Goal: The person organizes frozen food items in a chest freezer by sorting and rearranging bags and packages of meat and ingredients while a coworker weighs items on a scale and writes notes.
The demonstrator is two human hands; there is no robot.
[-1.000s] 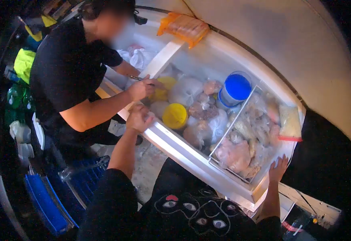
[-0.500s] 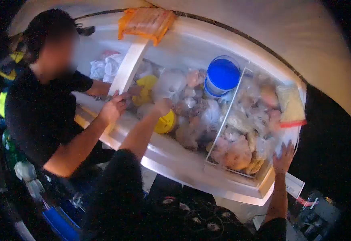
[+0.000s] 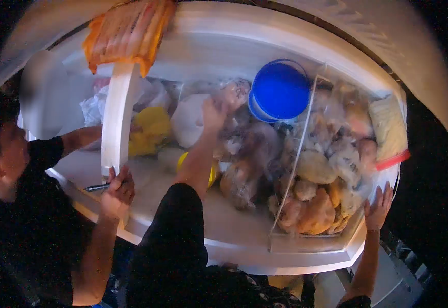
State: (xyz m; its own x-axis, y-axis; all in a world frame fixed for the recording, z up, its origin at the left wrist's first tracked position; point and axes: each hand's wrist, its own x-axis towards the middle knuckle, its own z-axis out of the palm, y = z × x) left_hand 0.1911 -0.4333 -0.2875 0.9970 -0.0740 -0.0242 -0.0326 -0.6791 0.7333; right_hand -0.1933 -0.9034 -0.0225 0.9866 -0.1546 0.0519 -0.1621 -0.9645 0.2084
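My left hand (image 3: pixel 215 114) reaches down into a chest freezer (image 3: pixel 234 251), at a round whitish item (image 3: pixel 189 120) and a clear bag of pinkish food (image 3: pixel 235 91). Frost mist and blur hide its fingers, so I cannot make out a grip. A yellow lid (image 3: pixel 212 174) is partly covered by my forearm. At the right end, my right hand (image 3: pixel 379 205) rests on the freezer's rim with fingers spread. Just above it lies a zip bag of pale contents (image 3: pixel 388 131) with a red seal.
A tub with a blue lid (image 3: pixel 281 91) stands among bagged food, left of a wire basket (image 3: pixel 298 154) filled with bags. An orange bag (image 3: pixel 129 33) lies over the back rim and the white divider (image 3: pixel 116 118). At left, a co-worker's hand (image 3: pixel 119 192) holds a pen (image 3: pixel 96 188).
My left hand has moved farther back into the freezer, away from the yellow lid. The view has shifted. My right hand stays on the rim; the co-worker leans over the left compartment.
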